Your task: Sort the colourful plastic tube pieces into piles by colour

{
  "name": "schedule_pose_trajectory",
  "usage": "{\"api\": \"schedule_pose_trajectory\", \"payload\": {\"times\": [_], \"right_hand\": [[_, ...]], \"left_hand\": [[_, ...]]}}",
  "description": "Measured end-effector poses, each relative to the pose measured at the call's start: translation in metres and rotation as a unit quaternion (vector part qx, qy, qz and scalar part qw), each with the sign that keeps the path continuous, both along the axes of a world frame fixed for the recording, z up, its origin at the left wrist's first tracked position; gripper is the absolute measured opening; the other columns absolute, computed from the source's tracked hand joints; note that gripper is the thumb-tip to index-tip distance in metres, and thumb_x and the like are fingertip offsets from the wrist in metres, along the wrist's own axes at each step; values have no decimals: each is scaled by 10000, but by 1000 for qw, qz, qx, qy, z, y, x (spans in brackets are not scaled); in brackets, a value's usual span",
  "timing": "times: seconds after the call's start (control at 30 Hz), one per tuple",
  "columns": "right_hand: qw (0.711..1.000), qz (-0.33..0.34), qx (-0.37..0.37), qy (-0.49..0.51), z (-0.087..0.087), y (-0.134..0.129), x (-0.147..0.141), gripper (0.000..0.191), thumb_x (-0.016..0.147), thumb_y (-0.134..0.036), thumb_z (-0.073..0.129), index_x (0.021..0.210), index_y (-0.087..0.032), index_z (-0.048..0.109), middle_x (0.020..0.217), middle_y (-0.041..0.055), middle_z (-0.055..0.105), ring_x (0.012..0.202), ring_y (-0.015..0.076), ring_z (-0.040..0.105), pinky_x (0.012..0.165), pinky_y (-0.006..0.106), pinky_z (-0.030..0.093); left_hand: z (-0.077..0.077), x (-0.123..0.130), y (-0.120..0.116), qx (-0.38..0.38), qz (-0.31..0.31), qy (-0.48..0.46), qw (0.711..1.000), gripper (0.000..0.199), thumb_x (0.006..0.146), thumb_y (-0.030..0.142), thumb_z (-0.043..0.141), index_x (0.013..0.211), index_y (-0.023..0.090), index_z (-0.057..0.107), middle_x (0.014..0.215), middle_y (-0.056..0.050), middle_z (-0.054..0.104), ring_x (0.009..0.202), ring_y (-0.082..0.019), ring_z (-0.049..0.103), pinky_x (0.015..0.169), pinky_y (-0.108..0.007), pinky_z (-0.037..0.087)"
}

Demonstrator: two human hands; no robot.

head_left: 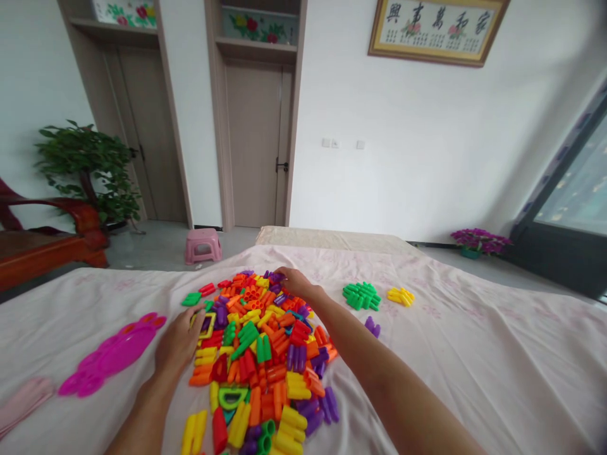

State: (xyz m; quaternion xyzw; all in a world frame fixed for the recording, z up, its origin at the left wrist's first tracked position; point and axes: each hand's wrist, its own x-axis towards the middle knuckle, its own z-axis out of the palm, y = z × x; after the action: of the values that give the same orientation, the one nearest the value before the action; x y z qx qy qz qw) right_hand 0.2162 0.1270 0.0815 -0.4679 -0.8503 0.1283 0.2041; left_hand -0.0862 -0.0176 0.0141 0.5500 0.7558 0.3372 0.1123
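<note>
A big heap of colourful plastic tube-shaped blocks (260, 341) lies on a pale cloth-covered surface (455, 360). My left hand (183, 332) is at the heap's left edge, its fingers by a yellow square frame piece (207, 325); whether they grip it is unclear. Reaching over the far end of the heap, my right hand (294, 283) has its fingertips down among purple pieces (275, 278), and what they hold is hidden. Right of the heap are a green cluster (361, 296), a small yellow cluster (401, 296) and a purple piece (372, 327).
On the left of the cloth lie a magenta plastic tray (116, 355) and a pink cloth item (23, 404). Beyond the far edge stand a pink stool (203, 246), a wooden armchair (57, 234) and potted plants (90, 164).
</note>
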Motion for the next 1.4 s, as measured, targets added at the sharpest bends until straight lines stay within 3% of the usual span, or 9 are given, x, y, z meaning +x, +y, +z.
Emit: {"api": "schedule_pose_trajectory", "payload": {"times": [0.1, 0.2, 0.33, 0.47, 0.6, 0.8, 1.0, 1.2, 1.4], "right_hand": [[1000, 0, 12, 6, 1, -4, 5, 324, 878, -152, 563, 1165, -233, 689, 1183, 37, 717, 1115, 211, 639, 958, 289, 470], [998, -19, 41, 49, 5, -16, 32, 292, 891, -173, 556, 1141, -215, 701, 1151, 55, 723, 1083, 209, 653, 945, 293, 482], [989, -86, 44, 111, 12, -45, 102, 256, 820, -116, 583, 990, -213, 748, 1070, 49, 748, 1035, 211, 682, 929, 318, 515], [955, -177, -48, 234, 13, -81, 177, 221, 791, -169, 594, 954, -179, 743, 960, 60, 765, 891, 210, 727, 814, 328, 578], [930, -241, -35, 277, 6, -105, 216, 254, 803, -234, 563, 977, -158, 733, 860, 60, 760, 800, 207, 722, 750, 330, 583], [979, -199, 36, 31, 3, -96, 193, 323, 835, -145, 544, 1081, -224, 739, 1090, 45, 752, 1019, 212, 665, 904, 324, 493], [958, -154, 58, -235, -3, -71, 162, 388, 810, -124, 634, 1178, -223, 706, 1134, 93, 732, 1150, 277, 559, 985, 386, 385], [955, -117, 64, -265, -4, -76, 160, 301, 866, -149, 582, 1134, -200, 709, 1107, 115, 712, 1110, 264, 581, 932, 347, 387], [968, -157, 30, -192, 35, -93, 182, 313, 859, -230, 571, 1139, -215, 710, 1114, 81, 708, 976, 197, 641, 767, 245, 399]], "left_hand": [[1, 1, -1, 8, -1, -2, 1000, 531, 970, 510, 321, 1260, 207, 646, 1245, -115, 694, 1076, -258, 659, 811, -299, 471], [-1, 0, 0, 14, -7, -7, 1000, 524, 969, 507, 328, 1258, 206, 644, 1254, -118, 687, 1087, -265, 654, 823, -306, 469], [-4, -4, 2, -5, 5, -3, 1000, 546, 959, 535, 335, 1276, 216, 644, 1222, -125, 696, 1070, -299, 655, 815, -344, 471], [-6, -7, 6, -17, 9, 6, 1000, 571, 964, 556, 317, 1285, 215, 644, 1221, -134, 695, 1059, -316, 655, 828, -375, 474], [-6, -8, 6, -25, 6, 18, 1000, 580, 973, 551, 305, 1314, 211, 629, 1202, -132, 700, 1014, -317, 664, 799, -381, 482], [-5, -8, 6, -31, 7, 16, 999, 555, 968, 540, 330, 1320, 225, 622, 1202, -104, 700, 1006, -305, 665, 787, -358, 487], [-6, -8, 6, -27, 14, 9, 1000, 546, 958, 550, 334, 1278, 234, 643, 1228, -110, 696, 1041, -294, 657, 804, -341, 487], [-7, -9, 8, -21, 9, 4, 1000, 544, 966, 547, 322, 1271, 231, 644, 1253, -104, 686, 1066, -280, 647, 824, -331, 472], [-1, -6, 3, -37, 5, 13, 999, 593, 983, 560, 279, 1339, 215, 606, 1222, -126, 685, 1019, -280, 646, 785, -331, 463]]}}
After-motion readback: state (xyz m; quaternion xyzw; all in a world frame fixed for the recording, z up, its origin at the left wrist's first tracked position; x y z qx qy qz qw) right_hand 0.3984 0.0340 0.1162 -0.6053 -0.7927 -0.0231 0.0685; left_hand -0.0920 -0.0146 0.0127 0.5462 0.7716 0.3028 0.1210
